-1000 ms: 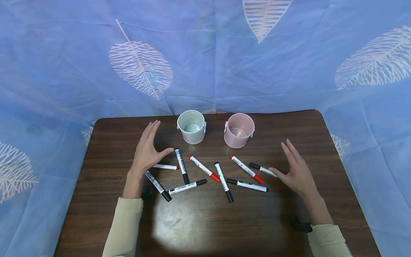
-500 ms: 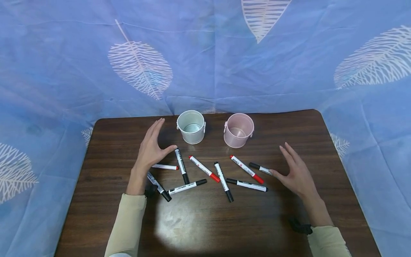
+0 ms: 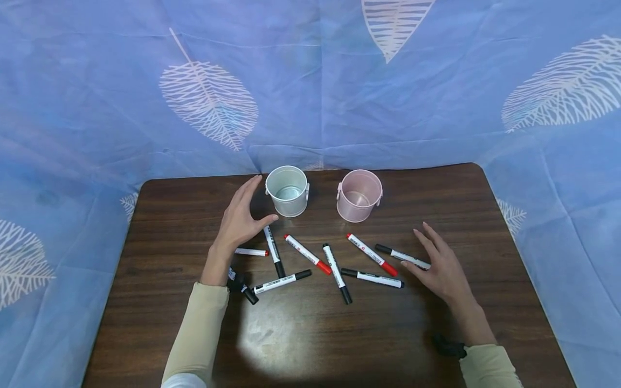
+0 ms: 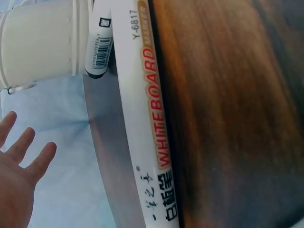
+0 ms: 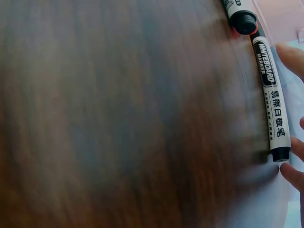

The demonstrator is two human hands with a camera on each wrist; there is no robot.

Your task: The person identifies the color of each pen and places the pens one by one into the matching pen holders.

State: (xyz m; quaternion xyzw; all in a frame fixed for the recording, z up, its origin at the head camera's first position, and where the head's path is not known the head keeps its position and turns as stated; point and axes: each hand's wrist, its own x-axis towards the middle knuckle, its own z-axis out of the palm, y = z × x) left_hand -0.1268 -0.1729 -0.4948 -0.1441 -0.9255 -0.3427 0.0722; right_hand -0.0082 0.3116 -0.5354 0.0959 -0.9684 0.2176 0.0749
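My left hand [image 3: 241, 218] reaches toward the pale green bucket [image 3: 287, 207], fingers extended and thumb spread, holding nothing. Its fingertips are just left of the bucket's wall. Below the thumb lies a black-capped whiteboard marker [image 3: 273, 248]. In the left wrist view, the fingers show below the bucket [image 4: 40, 42], and a large whiteboard marker [image 4: 142, 118] crosses close to the camera. My right hand [image 3: 443, 269] hovers with loosely spread fingers over the right side of the table. Its thumb is beside a black-capped whiteboard marker [image 3: 407, 259], seen also as a marker [image 5: 272, 95] in the right wrist view.
A pink bucket [image 3: 357, 210] stands right of the green one, near the table's back edge. Several whiteboard markers with red or black caps lie across the middle, among them a red one [image 3: 371, 253]. Patterned blue cloth [image 3: 291, 108] hangs behind the wooden table [image 3: 388, 345].
My left hand has moved right and slightly up toward the green bucket. My right hand has shifted slightly left and down, closer to the marker. The markers and buckets stay in place.
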